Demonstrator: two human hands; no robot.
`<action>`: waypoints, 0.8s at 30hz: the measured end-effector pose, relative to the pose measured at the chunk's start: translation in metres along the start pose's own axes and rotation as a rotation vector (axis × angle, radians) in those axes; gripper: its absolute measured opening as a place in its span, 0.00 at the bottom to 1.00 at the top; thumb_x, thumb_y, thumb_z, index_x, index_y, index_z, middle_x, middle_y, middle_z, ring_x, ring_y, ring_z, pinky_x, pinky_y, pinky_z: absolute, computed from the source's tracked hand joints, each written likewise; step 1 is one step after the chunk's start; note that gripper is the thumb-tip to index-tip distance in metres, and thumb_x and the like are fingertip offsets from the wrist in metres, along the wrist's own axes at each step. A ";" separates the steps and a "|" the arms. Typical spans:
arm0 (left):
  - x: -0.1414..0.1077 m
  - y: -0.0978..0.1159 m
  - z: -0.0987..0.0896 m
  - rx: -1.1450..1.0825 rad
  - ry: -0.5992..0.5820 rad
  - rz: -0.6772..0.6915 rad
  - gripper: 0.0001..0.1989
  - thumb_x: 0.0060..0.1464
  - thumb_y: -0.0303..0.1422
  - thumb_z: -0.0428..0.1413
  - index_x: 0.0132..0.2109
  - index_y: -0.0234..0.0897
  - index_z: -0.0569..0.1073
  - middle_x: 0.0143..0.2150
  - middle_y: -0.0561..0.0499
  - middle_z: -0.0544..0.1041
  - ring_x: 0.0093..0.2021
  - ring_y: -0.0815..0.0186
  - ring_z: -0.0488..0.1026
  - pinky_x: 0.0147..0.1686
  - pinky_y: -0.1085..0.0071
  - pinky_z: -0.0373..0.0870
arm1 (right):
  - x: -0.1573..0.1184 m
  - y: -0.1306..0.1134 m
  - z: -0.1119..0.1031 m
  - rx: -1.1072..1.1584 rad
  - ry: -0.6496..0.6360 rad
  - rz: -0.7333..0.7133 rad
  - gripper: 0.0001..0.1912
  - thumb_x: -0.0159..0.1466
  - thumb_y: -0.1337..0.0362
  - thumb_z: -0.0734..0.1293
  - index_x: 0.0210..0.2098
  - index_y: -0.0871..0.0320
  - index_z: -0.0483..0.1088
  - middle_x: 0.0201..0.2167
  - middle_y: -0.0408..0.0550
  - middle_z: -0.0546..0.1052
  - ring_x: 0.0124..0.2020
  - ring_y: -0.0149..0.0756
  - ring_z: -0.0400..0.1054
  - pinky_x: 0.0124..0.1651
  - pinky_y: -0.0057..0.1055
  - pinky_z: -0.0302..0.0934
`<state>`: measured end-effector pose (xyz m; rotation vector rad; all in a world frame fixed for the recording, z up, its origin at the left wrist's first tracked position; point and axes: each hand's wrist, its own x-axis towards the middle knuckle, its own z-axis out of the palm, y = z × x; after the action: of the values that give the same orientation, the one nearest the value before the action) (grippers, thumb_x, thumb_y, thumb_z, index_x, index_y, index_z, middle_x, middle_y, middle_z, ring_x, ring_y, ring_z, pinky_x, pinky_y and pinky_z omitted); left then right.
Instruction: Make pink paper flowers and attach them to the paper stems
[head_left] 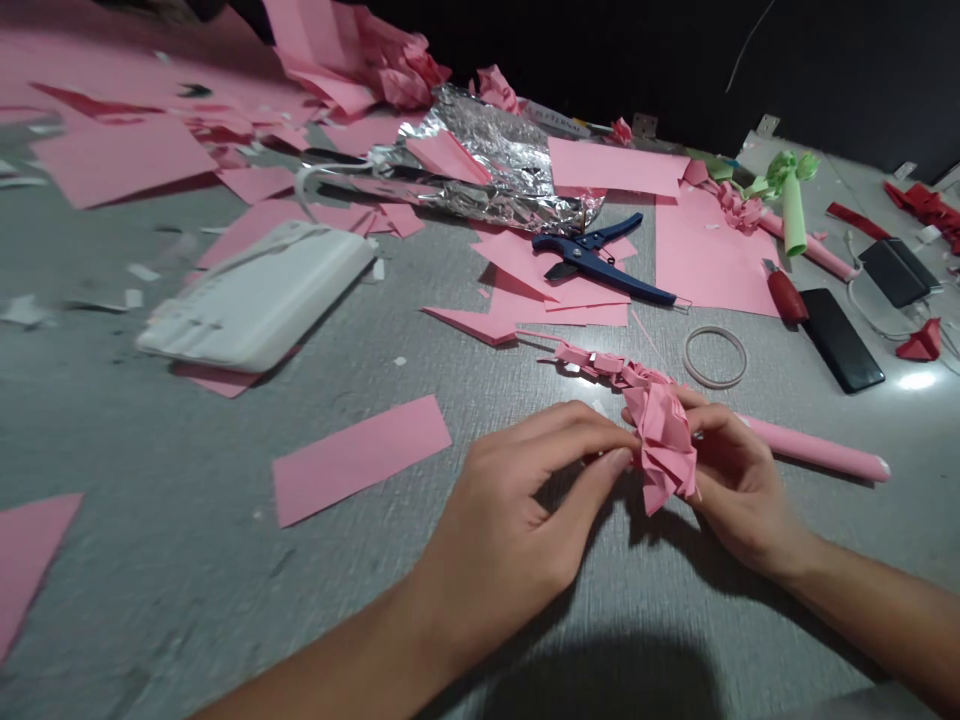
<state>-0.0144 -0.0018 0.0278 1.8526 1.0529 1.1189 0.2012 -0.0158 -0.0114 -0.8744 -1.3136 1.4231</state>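
Observation:
A pink paper flower [666, 445] with crumpled, pointed petals is held between both hands, just above the grey table. My left hand [536, 490] pinches its left edge between thumb and fingers. From the right side, my right hand [739, 480] grips the flower, its fingertips partly hidden behind the petals. Just behind the flower lies a string of folded pink paper pieces [600, 365]. A rolled pink paper tube [821, 447] extends to the right beyond my right hand. To the left of my left hand rests a pink paper strip [364, 460].
Blue-handled cutters [600, 262] lie on pink scraps near the middle. Behind them is crumpled foil [495, 150]. A white power-bank-like box [259, 290] sits at left. On the right are a tape ring [715, 357], a black phone [842, 340] and a green paper flower [793, 195].

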 end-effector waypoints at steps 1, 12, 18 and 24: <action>0.001 0.000 0.000 -0.040 -0.007 -0.032 0.12 0.67 0.23 0.57 0.39 0.41 0.83 0.37 0.54 0.84 0.36 0.67 0.81 0.38 0.71 0.75 | 0.000 -0.001 0.000 -0.006 -0.002 -0.003 0.11 0.70 0.62 0.77 0.50 0.46 0.77 0.66 0.48 0.72 0.67 0.43 0.70 0.63 0.42 0.73; 0.001 0.000 0.005 -0.192 -0.001 -0.213 0.07 0.63 0.27 0.62 0.35 0.42 0.82 0.34 0.56 0.84 0.35 0.67 0.79 0.38 0.68 0.73 | -0.002 -0.005 0.007 -0.170 -0.021 -0.114 0.08 0.73 0.66 0.73 0.49 0.47 0.77 0.64 0.50 0.72 0.67 0.44 0.69 0.62 0.41 0.72; 0.000 -0.002 0.006 -0.207 0.010 -0.176 0.08 0.64 0.27 0.61 0.36 0.41 0.82 0.33 0.57 0.83 0.34 0.68 0.79 0.38 0.69 0.73 | -0.003 -0.004 0.006 -0.157 -0.033 -0.116 0.12 0.73 0.69 0.72 0.51 0.45 0.77 0.65 0.48 0.70 0.67 0.41 0.69 0.62 0.37 0.71; 0.000 -0.001 0.007 -0.168 0.019 -0.151 0.08 0.63 0.25 0.60 0.35 0.40 0.81 0.32 0.57 0.82 0.32 0.70 0.77 0.36 0.71 0.72 | -0.004 -0.004 0.007 -0.111 -0.024 -0.081 0.11 0.73 0.69 0.73 0.51 0.45 0.77 0.65 0.47 0.70 0.66 0.41 0.70 0.65 0.39 0.68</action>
<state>-0.0086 -0.0022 0.0247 1.6066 1.0572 1.1027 0.1964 -0.0216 -0.0069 -0.8690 -1.4417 1.3112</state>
